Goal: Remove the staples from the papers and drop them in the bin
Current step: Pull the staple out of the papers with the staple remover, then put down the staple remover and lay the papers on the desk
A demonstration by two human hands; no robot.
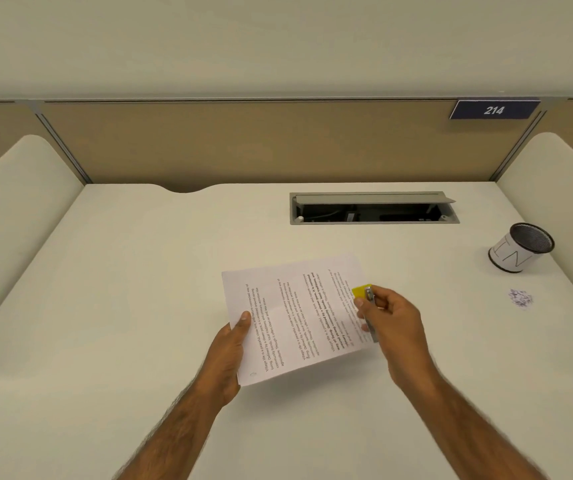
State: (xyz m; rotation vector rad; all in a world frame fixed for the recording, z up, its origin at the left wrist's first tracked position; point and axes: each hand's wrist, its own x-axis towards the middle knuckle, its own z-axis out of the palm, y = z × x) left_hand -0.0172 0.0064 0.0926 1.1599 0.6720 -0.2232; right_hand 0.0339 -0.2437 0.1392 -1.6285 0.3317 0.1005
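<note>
White printed papers sit near the middle of the pale table, turned so the lines of text run away from the person. They are held slightly off the surface and cast a soft shadow along their near edge. The left hand pinches the papers' near left edge, with the thumb lying on top of the sheet and the fingers hidden beneath it. The right hand is curled around a staple remover with a yellow body and a metal part, held against the papers' right edge. No staple can be made out there, as it is too small to tell.

The bin, a small black mesh cup wrapped in white paper with hand-drawn letters, stands upright at the far right of the table, well apart from the papers. Between the bin and the near edge lies a small white patch speckled with dark bits; what they are is unclear.

Farther back, a grey cable hatch is set into the table with its flap raised. Behind it stands a tan partition carrying a dark number plate that reads 214.
</note>
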